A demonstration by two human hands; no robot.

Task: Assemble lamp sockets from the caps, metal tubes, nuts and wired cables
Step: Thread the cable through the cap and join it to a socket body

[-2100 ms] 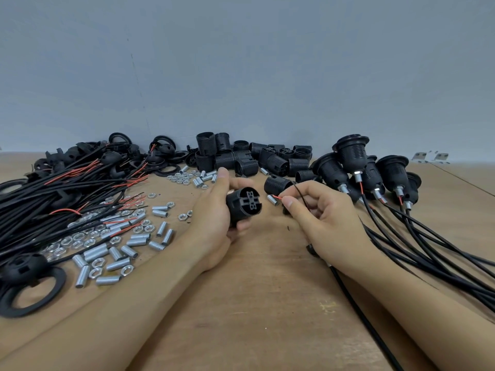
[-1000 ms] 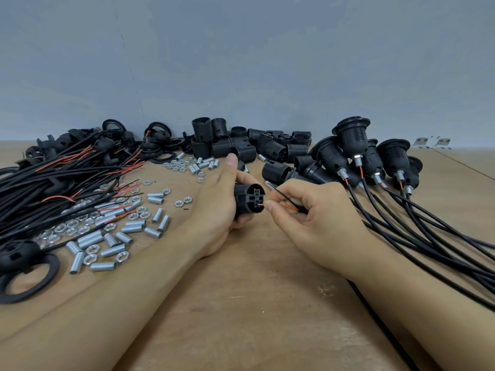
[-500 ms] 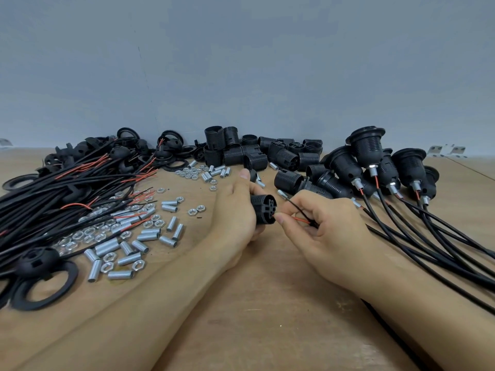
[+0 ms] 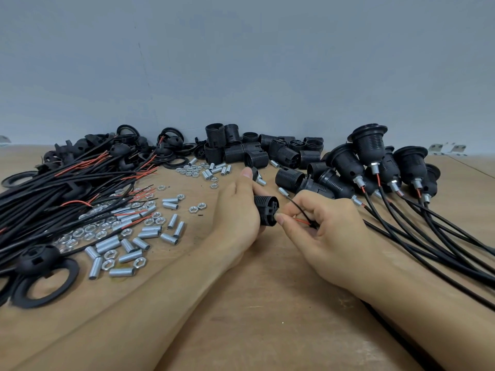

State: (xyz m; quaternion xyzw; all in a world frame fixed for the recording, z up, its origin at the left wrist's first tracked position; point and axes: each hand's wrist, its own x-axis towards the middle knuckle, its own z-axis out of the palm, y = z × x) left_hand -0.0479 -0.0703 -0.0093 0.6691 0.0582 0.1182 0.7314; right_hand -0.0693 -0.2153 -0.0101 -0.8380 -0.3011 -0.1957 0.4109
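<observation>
Forearms: both stretch across the wooden table (image 4: 267, 330), pretty much where they were a moment ago.

Right hand (image 4: 325, 236): fingers curled, thumb and forefinger pinching the red wire (image 4: 302, 222) of a black cable. About two seconds back this hand sat a little apart from the socket; now the fingertip is touching its face, so the wire end looks like it's going into a terminal. Can't tell if it's actually seated, the finger hides it.

Black wire (image 4: 298, 208): the second lead, arcing free above the red one. My guess is it's next.

Left hand (image 4: 237, 212): wrapped around the socket body (image 4: 265, 211), thumb up top, holding it just off the table with the terminal face turned toward the right hand. Same grip as earlier.

Left side: loose metal tubes (image 4: 128, 243) and nuts (image 4: 107, 254) scattered about, with a cap (image 4: 36, 257) and black ring (image 4: 44, 286) at the near edge. Past them is the big bundle of wired cables (image 4: 53, 188).

Right side: finished sockets (image 4: 371, 148) standing in a cluster, cables trailing toward the near right.

Back: pile of empty socket bodies (image 4: 235, 151) by the wall.

Progress: several done, loads of parts left, so early-ish I'd say.
</observation>
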